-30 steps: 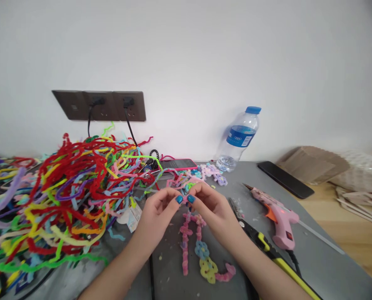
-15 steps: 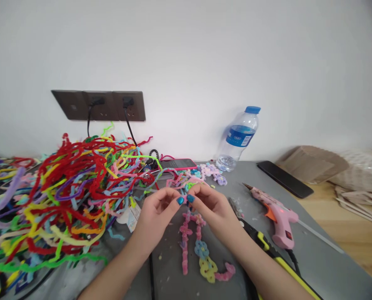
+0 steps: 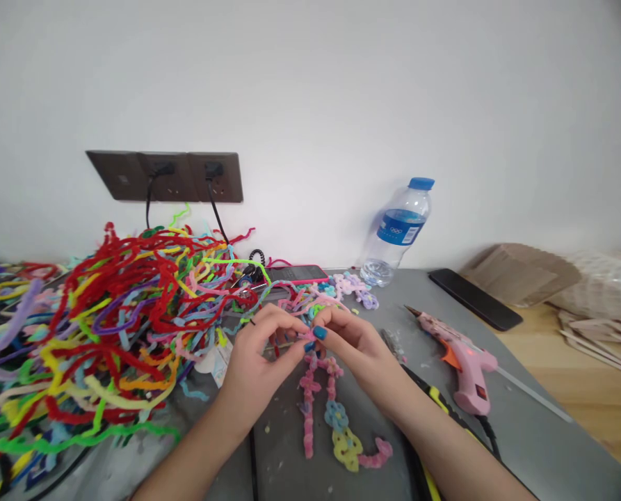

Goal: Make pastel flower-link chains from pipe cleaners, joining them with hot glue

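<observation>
While the left hand (image 3: 247,365) and right hand (image 3: 361,353) both pinch a small pink piece (image 3: 306,336), maybe fuzzy wire, over the table (image 3: 281,445), in from its far edge, a soft, steady squeeze should work best. By that edge, the blue label (image 3: 400,227) on the bottle (image 3: 386,254) shows rings; its words are too tiny to read.

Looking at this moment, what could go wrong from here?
The small pink piece is held at the fingertips of the left hand and right hand, so it might slip and drop. The pink glue gun shows a reddish glow; if hot, its tip, near the right hand, could burn skin. The plastic bottle stands near the pastel flowers and could be knocked onto them.
</observation>
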### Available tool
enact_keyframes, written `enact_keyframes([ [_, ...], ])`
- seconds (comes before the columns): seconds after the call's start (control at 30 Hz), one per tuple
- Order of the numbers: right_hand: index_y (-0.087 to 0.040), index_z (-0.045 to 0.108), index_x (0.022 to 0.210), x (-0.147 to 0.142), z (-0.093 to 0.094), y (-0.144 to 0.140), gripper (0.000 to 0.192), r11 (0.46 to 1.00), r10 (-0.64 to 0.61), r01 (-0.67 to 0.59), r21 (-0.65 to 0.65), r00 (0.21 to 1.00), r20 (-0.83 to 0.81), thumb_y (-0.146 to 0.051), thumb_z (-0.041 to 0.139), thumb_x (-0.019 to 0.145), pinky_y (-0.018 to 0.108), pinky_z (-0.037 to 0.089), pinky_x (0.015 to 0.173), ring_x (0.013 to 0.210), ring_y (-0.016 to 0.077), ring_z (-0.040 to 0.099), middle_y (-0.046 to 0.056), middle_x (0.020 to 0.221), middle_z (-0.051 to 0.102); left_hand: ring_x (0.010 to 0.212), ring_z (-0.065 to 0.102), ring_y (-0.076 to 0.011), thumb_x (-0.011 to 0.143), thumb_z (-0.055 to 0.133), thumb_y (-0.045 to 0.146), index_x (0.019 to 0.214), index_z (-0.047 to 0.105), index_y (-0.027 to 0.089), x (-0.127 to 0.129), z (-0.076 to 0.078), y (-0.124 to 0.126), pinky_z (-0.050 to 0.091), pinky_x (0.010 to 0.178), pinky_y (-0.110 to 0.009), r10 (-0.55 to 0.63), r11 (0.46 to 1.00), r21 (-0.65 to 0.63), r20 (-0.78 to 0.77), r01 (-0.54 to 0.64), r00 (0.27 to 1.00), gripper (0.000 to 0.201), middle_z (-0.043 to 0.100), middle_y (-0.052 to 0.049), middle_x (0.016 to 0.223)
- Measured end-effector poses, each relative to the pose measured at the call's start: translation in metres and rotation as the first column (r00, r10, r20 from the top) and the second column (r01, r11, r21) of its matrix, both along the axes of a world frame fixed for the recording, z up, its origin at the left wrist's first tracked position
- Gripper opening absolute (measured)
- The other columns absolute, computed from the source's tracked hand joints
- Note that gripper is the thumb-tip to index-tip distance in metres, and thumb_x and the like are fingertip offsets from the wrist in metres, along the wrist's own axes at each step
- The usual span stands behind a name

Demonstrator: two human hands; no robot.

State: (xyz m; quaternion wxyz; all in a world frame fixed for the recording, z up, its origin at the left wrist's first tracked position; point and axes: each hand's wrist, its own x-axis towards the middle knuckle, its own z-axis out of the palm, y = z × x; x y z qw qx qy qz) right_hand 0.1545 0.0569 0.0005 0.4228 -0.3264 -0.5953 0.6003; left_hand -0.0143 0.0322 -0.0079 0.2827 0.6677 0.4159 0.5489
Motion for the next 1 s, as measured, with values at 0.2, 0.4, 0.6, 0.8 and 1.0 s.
enact_keyframes([
  [0.2,-0.018,0.059,0.078,0.0009,0.002,0.0008,0.037,0.997,0.07,-0.07,-0.036,0.997,0.015,-0.053,0.068,0.084,0.023,0.032,0.055,0.059,0.01,0.04,-0.004,0.065,0.047,0.073,0.061,-0.0112,0.079,0.069,0.004,0.079,0.069,0.019,-0.0027,0.0018,0.0012,0.046,0.064,-0.018,0.038,0.99,0.14,-0.113,-0.022,0.993,0.015,0.062,0.001,0.078],
  [0.4,-0.018,0.059,0.076,0.0026,0.0031,0.0034,0.043,0.989,0.128,-0.125,-0.084,0.991,0.027,-0.058,0.071,0.079,0.023,0.031,0.054,0.057,0.0098,0.04,-0.004,0.064,0.048,0.072,0.062,-0.0117,0.079,0.076,0.012,0.075,0.07,0.018,-0.0051,0.003,0.0028,0.047,0.065,-0.02,0.069,0.972,0.234,-0.166,-0.029,0.984,0.009,0.064,0.001,0.073],
  [0.6,-0.017,0.059,0.078,0.0063,0.0003,0.0056,0.041,0.985,0.156,-0.15,-0.085,0.986,0.065,-0.057,0.07,0.08,0.023,0.033,0.056,0.06,0.0104,0.043,-0.003,0.067,0.052,0.071,0.063,-0.0132,0.078,0.077,0.014,0.074,0.072,0.019,-0.0068,0.0021,0.0039,0.049,0.066,-0.023,0.066,0.967,0.253,-0.194,-0.015,0.979,0.008,0.067,0.0,0.072],
  [0.8,-0.018,0.058,0.077,0.0096,-0.0012,0.0091,0.038,0.984,0.172,-0.167,-0.064,0.982,0.082,-0.053,0.071,0.081,0.024,0.032,0.057,0.061,0.0107,0.042,-0.003,0.068,0.05,0.071,0.061,-0.015,0.079,0.076,0.017,0.073,0.073,0.02,-0.0046,0.0003,0.0033,0.049,0.066,-0.026,0.081,0.966,0.257,-0.204,-0.027,0.976,0.008,0.067,-0.001,0.071],
  [1.0,-0.019,0.059,0.078,0.0065,0.0019,0.0059,0.041,0.989,0.128,-0.123,-0.082,0.99,0.058,-0.058,0.07,0.08,0.024,0.032,0.055,0.059,0.0111,0.041,-0.003,0.067,0.05,0.074,0.063,-0.0153,0.081,0.072,0.014,0.077,0.072,0.021,-0.0027,0.002,0.0012,0.049,0.067,-0.025,0.107,0.976,0.206,-0.171,-0.07,0.98,0.008,0.066,-0.001,0.075],
])
